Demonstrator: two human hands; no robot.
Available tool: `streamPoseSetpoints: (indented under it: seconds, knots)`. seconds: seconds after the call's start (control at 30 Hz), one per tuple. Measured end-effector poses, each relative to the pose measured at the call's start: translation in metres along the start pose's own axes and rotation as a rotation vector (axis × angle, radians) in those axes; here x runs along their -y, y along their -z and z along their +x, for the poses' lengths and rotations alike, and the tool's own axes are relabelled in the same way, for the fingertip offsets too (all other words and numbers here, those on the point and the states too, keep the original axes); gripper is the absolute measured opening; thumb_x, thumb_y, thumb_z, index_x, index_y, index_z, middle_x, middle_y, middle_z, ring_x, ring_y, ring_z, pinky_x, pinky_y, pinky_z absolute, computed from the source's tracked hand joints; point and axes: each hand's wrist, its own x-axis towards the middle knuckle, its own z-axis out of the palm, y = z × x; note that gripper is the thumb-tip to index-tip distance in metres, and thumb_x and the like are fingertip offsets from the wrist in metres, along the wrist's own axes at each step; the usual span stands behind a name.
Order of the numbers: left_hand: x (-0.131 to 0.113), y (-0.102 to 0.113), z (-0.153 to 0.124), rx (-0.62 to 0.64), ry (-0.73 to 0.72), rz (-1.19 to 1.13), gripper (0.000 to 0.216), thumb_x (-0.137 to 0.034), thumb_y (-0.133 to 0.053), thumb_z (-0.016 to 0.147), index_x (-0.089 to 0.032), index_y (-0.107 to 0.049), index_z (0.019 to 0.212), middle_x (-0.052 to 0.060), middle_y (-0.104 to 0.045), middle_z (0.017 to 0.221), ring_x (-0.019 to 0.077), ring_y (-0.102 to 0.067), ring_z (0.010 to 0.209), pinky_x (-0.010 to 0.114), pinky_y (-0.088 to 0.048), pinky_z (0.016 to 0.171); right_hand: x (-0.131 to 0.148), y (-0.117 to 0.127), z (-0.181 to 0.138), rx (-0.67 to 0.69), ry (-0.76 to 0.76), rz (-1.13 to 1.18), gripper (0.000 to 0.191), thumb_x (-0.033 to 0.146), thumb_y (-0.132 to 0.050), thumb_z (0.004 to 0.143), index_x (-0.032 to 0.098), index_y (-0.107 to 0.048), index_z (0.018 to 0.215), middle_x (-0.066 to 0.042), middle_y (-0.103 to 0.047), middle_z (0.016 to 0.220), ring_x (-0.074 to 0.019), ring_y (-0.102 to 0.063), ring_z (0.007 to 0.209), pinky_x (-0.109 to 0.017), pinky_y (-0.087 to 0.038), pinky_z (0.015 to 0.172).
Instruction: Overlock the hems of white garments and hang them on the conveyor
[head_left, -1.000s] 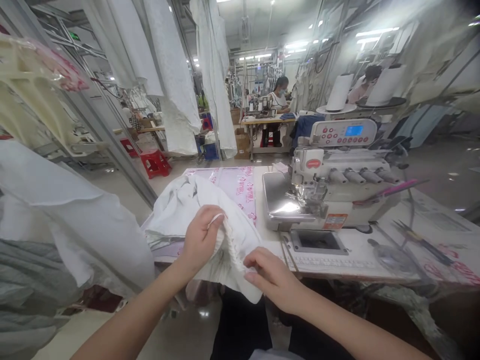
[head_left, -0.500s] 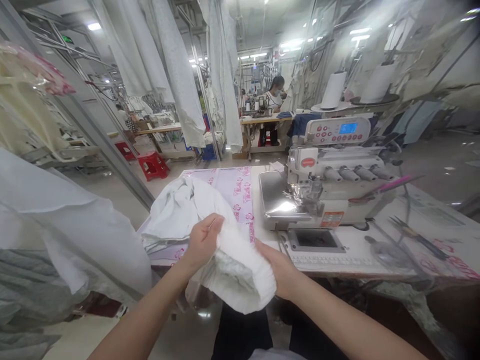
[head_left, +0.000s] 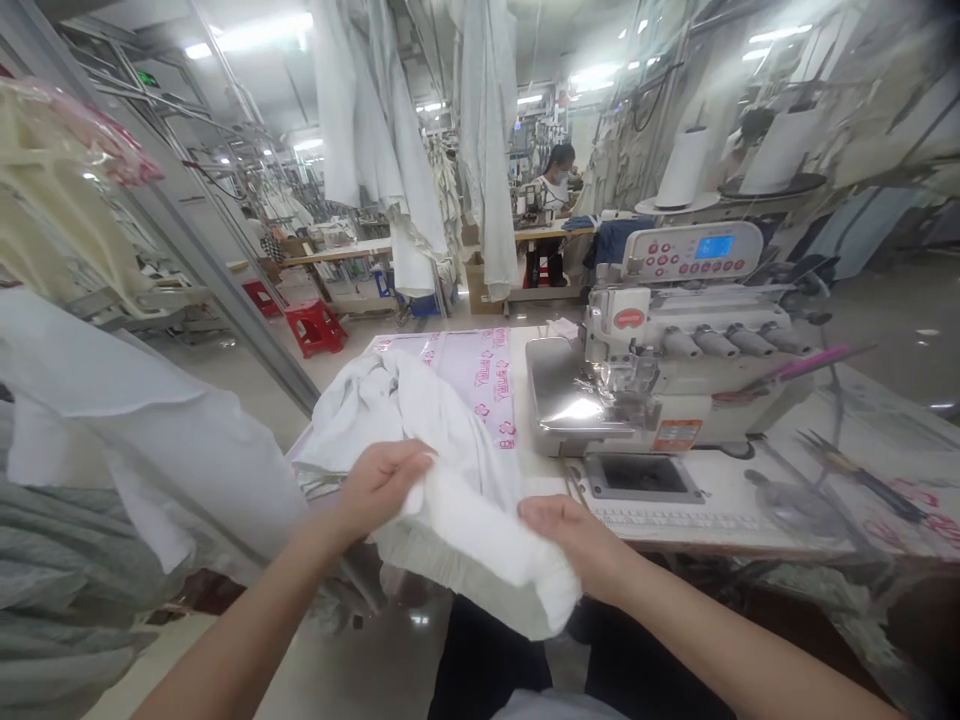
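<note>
A white garment (head_left: 480,530) with a gathered, elastic-looking band hangs over the front edge of the sewing table, its bunched far part resting on the tabletop. My left hand (head_left: 390,480) pinches the band at its left side, thumb on top. At the band's right side my right hand (head_left: 566,535) is closed on the cloth, fingers partly hidden behind it. Between the hands the band is stretched out flat, its opening facing my lap. Just right of the garment stands an overlock sewing machine (head_left: 667,350) with a shiny metal cloth plate (head_left: 570,400).
Tweezers (head_left: 862,475) lie on the table right of the machine. White thread cones (head_left: 686,170) stand behind it. White cloth (head_left: 150,420) hangs at the left beside a metal post (head_left: 247,300). A red stool (head_left: 315,328) and a seated co-worker (head_left: 555,190) are farther back.
My hands have moved apart, pulling the garment's band wider and flatter; its rounded opening has narrowed. The view has shifted slightly, so the machine sits a little farther right.
</note>
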Motion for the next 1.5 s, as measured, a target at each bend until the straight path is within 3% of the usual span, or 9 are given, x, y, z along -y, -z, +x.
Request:
streamPoseSetpoints:
  seconds: [0.13,0.3,0.47,0.63,0.9,1.07,1.23,1.37,1.5]
  knots:
    - [-0.009,-0.018,0.005,0.063,-0.178,0.010,0.029,-0.025,-0.034,0.085,-0.014,-0.047,0.062,0.001,-0.045,0.062,0.0108,-0.042,0.060,0.024,-0.035,0.057,-0.001,-0.003,-0.001,0.049,-0.043,0.061,0.036,0.043,-0.064,0.069,0.010,-0.052,0.058,0.003,-0.043,0.052,-0.0056,-0.037,0.047,-0.018,-0.028,0.046]
    - [-0.006,-0.018,0.003,-0.001,-0.176,0.037,0.029,-0.024,-0.032,0.085,-0.014,-0.048,0.063,0.001,-0.045,0.061,0.0109,-0.041,0.058,0.024,-0.033,0.055,-0.004,0.011,-0.011,0.101,-0.044,-0.059,0.035,0.042,-0.063,0.070,0.009,-0.055,0.061,0.001,-0.045,0.056,-0.0067,-0.041,0.052,-0.018,-0.030,0.049]
    - [-0.009,-0.019,-0.004,0.023,-0.144,-0.015,0.033,-0.024,-0.032,0.085,-0.015,-0.035,0.054,-0.002,-0.035,0.052,0.0079,-0.034,0.049,0.022,-0.029,0.048,0.003,0.004,-0.015,0.159,-0.128,0.159,0.035,0.035,-0.074,0.056,0.007,-0.061,0.072,-0.004,-0.055,0.063,-0.0120,-0.052,0.059,-0.021,-0.038,0.054]
    - [-0.014,-0.018,-0.011,0.122,-0.201,-0.002,0.028,-0.021,-0.032,0.085,-0.014,-0.047,0.062,-0.002,-0.044,0.055,0.0080,-0.041,0.051,0.020,-0.032,0.049,0.004,-0.007,-0.022,0.118,-0.140,0.230,0.031,0.029,-0.076,0.053,0.007,-0.062,0.071,-0.004,-0.056,0.065,-0.0125,-0.053,0.060,-0.023,-0.039,0.057]
    - [-0.010,-0.021,-0.013,0.172,-0.296,0.147,0.028,-0.022,-0.031,0.085,-0.015,-0.050,0.065,0.000,-0.048,0.056,0.0098,-0.043,0.052,0.022,-0.032,0.051,0.006,-0.002,-0.031,-0.007,-0.071,0.127,0.042,0.049,-0.066,0.062,0.011,-0.050,0.052,0.002,-0.040,0.048,-0.0059,-0.033,0.042,-0.019,-0.023,0.041]
    - [0.028,-0.001,-0.009,0.015,-0.188,0.516,0.036,-0.029,-0.031,0.085,-0.016,-0.045,0.055,-0.001,-0.043,0.046,0.0105,-0.040,0.044,0.022,-0.029,0.048,0.006,0.004,-0.052,-0.039,0.083,-0.445,0.050,0.045,-0.052,0.076,0.017,-0.022,0.048,0.005,-0.019,0.049,-0.0065,-0.018,0.045,-0.021,-0.014,0.041]
    - [0.036,-0.008,-0.005,-0.016,-0.173,0.581,0.035,-0.035,-0.031,0.083,-0.017,-0.053,0.063,0.001,-0.047,0.049,0.0131,-0.046,0.051,0.022,-0.031,0.049,-0.007,0.025,-0.033,-0.347,0.399,-1.084,0.037,0.031,-0.039,0.083,0.018,-0.025,0.051,0.002,-0.029,0.051,-0.0104,-0.029,0.048,-0.024,-0.020,0.046]
    - [0.023,-0.025,0.004,-0.049,-0.232,0.512,0.034,-0.037,-0.031,0.083,-0.017,-0.054,0.069,0.001,-0.047,0.049,0.0127,-0.048,0.052,0.020,-0.033,0.050,-0.009,0.041,-0.031,-0.026,0.749,-1.427,0.023,0.018,-0.037,0.081,0.018,-0.040,0.058,-0.001,-0.044,0.056,-0.0131,-0.035,0.052,-0.026,-0.022,0.050]
    - [0.017,-0.033,0.010,-0.050,-0.293,0.495,0.031,-0.036,-0.033,0.083,-0.017,-0.054,0.072,0.000,-0.047,0.049,0.0120,-0.048,0.052,0.020,-0.033,0.049,-0.010,0.062,-0.040,-0.122,0.701,-1.598,0.026,0.015,-0.036,0.082,0.018,-0.036,0.056,-0.001,-0.041,0.054,-0.0140,-0.035,0.053,-0.026,-0.022,0.050]
